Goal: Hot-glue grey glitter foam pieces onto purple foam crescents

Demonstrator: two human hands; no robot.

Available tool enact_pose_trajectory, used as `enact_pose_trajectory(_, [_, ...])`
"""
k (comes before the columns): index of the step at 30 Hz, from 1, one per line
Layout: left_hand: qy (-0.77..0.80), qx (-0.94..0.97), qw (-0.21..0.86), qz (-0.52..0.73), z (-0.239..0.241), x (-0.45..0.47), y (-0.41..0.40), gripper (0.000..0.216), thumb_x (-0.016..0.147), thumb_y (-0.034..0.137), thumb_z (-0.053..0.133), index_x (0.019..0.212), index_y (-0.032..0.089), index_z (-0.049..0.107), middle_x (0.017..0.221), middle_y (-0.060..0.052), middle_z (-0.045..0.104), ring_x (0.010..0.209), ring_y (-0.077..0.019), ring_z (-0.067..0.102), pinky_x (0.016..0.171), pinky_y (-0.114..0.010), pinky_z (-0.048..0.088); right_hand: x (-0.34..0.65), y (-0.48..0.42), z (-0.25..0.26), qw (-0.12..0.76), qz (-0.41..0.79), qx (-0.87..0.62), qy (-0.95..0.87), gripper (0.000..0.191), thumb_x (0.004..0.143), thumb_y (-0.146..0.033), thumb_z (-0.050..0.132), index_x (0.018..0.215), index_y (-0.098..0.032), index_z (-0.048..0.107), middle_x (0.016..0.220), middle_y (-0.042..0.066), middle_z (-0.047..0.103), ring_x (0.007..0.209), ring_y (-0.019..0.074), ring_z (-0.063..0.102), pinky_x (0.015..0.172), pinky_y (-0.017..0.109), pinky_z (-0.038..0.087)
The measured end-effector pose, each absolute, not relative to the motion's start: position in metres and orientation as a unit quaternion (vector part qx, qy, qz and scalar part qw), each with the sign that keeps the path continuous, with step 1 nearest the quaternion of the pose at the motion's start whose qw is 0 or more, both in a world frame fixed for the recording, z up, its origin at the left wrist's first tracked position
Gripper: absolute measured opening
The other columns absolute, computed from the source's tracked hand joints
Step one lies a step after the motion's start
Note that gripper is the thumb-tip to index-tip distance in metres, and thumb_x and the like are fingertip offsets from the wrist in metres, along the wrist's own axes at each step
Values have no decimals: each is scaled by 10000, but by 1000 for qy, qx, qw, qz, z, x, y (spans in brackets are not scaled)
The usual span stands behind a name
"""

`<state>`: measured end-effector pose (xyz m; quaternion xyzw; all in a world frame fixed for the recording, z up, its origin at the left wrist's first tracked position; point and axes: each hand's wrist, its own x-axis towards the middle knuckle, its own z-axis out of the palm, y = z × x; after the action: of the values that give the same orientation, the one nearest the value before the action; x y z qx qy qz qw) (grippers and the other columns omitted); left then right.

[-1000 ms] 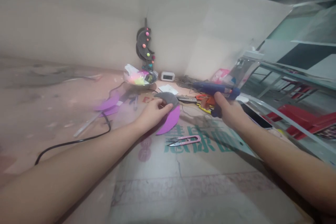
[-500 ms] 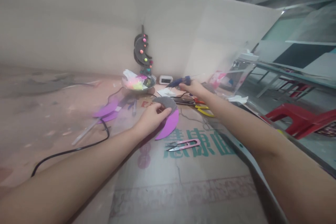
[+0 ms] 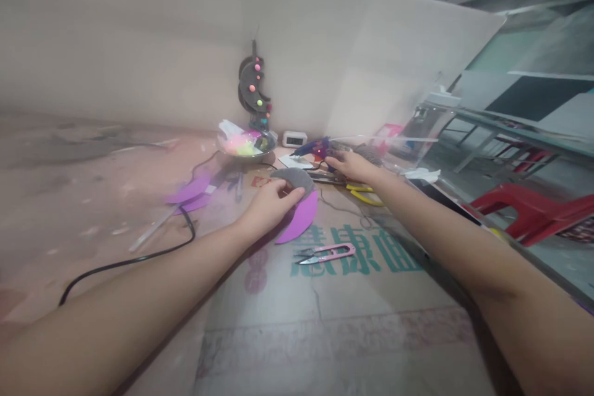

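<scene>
looking down at a messy craft table (image 3: 352,346), both forearms stretch out from 6 o'clock toward the middle. nearest thing on the cardboard is a pink thread snipper (image 3: 325,253), lying flat just past the green printed characters, touching neither hand. a bit further, at about 11 o'clock from the snipper, the left hand (image 3: 268,207) is pressed down on a grey felt crescent (image 3: 293,178) that sits on top of a purple foam disc (image 3: 301,219); fingers together and flat, tips on the grey piece, thumb tucked against its near edge. a black cable (image 3: 139,257) snakes off toward 8 o'clock, and a second purple foam piece (image 3: 190,190) lies out at 10 o'clock from that hand. the right hand (image 3: 352,166) is further out at around 1 o'clock, resting on the handle end of a blue glue gun (image 3: 312,148) that lies on the table with a little red light on, nozzle pointing to 9 o'clock; whether the fingers are really clamped on it or just resting, can't tell. yellow-handled scissors (image 3: 366,196) lie just beside that wrist. past all that, a bowl of bright pompoms (image 3: 245,147), a small white clock (image 3: 295,138), and a dark crescent decoration with coloured dots (image 3: 253,83) against the wall at 12 o'clock.
</scene>
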<state>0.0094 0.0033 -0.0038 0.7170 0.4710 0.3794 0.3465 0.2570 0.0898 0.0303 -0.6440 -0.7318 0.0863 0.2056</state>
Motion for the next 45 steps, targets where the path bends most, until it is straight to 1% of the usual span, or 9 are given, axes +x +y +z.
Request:
enact_pose_trajectory(5, [468,714,353,383,-8,9,7,381,792,553,529,690,186,532,665,-3,622,613,-157,553,601,-268,380,252,33,29,265,18,-570,-778,413,862,-460,520,1097,-151,659,1165,131,655,1091,282,578,954,397,417])
enact_pose_trajectory(9, [462,721,346,382,-10,9,8,389,794,555,531,682,183,528,669,-7,617,635,-162,559,608,-269,382,232,-2,20,384,203,-515,-739,359,833,-344,581,1166,-211,580,1191,78,634,779,158,624,713,321,520])
enact_pose_trajectory(12, [458,724,352,377,-11,9,9,399,791,568,533,694,181,533,664,-6,617,633,-161,563,606,-268,385,220,-13,10,424,356,-464,-692,420,822,-312,589,1225,-248,485,1274,91,569,545,78,553,462,252,468])
enact_pose_trajectory(14, [459,724,355,373,-10,10,9,402,788,572,536,701,180,539,665,-7,618,633,-160,564,603,-268,386,217,-14,4,431,402,-447,-673,444,800,-292,616,1216,-249,467,1235,95,582,512,67,540,430,240,452])
enact_pose_trajectory(17, [467,726,352,363,-9,10,9,394,786,562,543,702,176,547,676,-11,619,643,-161,568,606,-269,389,216,-13,0,434,431,-432,-663,444,762,-259,656,1171,-228,487,1080,71,640,583,91,574,519,259,498])
enact_pose_trajectory(22, [462,736,350,350,-6,11,7,373,793,539,539,719,175,564,720,-17,629,666,-163,575,605,-266,396,221,-11,-7,406,409,-465,-672,367,768,-315,658,1101,-193,561,806,9,630,604,109,561,497,233,448])
enact_pose_trajectory(27, [471,739,338,342,-3,11,5,358,793,522,538,683,182,543,680,-19,627,631,-162,568,578,-265,395,223,-13,-8,397,356,-498,-684,216,797,-372,618,876,-172,598,652,-25,573,495,82,474,441,212,372])
enact_pose_trajectory(34, [461,743,349,337,-2,11,4,354,790,521,531,673,187,531,638,-14,609,600,-160,553,551,-261,389,220,-18,0,398,313,-526,-683,215,832,-393,561,797,-182,580,547,-57,479,447,81,429,421,210,327])
enact_pose_trajectory(45, [443,754,356,330,-5,11,2,363,775,536,540,675,188,545,618,-4,602,587,-162,548,542,-264,373,216,-22,4,399,294,-542,-678,252,841,-428,533,776,-190,585,537,-48,477,441,94,441,421,221,337])
